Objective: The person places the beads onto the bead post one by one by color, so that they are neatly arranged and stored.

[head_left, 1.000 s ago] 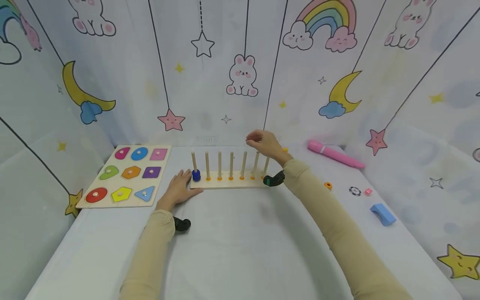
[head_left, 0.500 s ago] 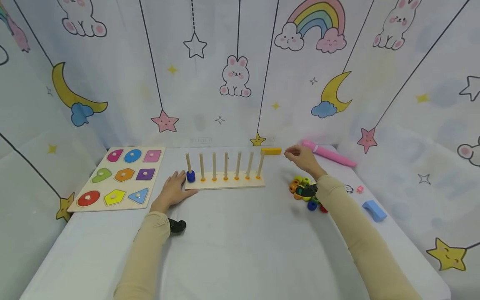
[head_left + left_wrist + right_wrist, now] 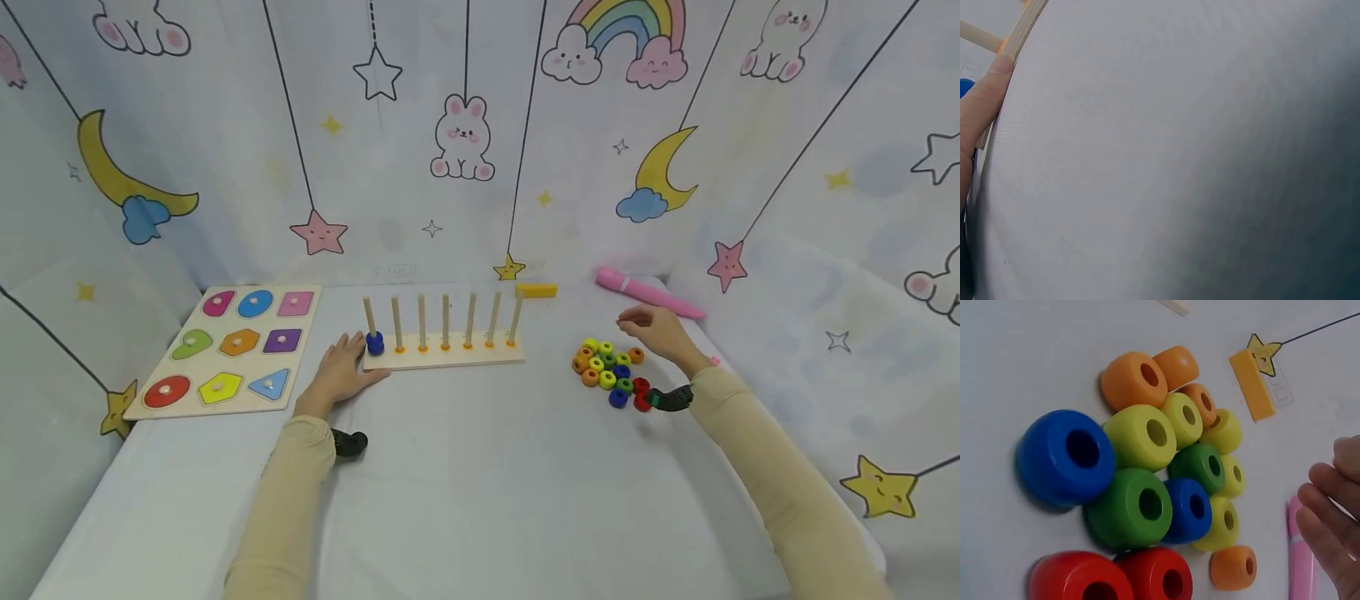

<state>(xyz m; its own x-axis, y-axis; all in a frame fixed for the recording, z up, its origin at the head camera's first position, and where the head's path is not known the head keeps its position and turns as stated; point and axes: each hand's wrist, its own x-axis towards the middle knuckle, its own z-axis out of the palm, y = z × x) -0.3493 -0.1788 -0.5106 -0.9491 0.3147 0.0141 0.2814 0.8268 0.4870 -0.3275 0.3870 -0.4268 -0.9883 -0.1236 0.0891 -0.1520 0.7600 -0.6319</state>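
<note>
1. Cartoon-printed white cloth backs a white bench (image 3: 480, 483); head view: the left hand (image 3: 341, 375) lies flat against the peg board (image 3: 444, 354), and the right hand (image 3: 660, 332), fingers loose and empty, hovers just beyond the bead pile (image 3: 609, 372).
2. Left wrist view: a fingertip (image 3: 994, 78) touches the board's edge (image 3: 1022, 31).
3. Right wrist view: relaxed fingers (image 3: 1329, 512) near the colored beads (image 3: 1147, 481), holding none.

We are in a child's play corner, set up like a nursery booth. Around the white worktop (image 3: 465, 483) we see fabric walls (image 3: 420, 167) printed with bunnies, stars, moons and a rainbow. On the worktop stands a wooden peg board (image 3: 444, 350); left of it lies a shape puzzle (image 3: 225, 350), right of it a cluster of coloured rings (image 3: 609, 373) and a pink toy (image 3: 648, 292).
</note>
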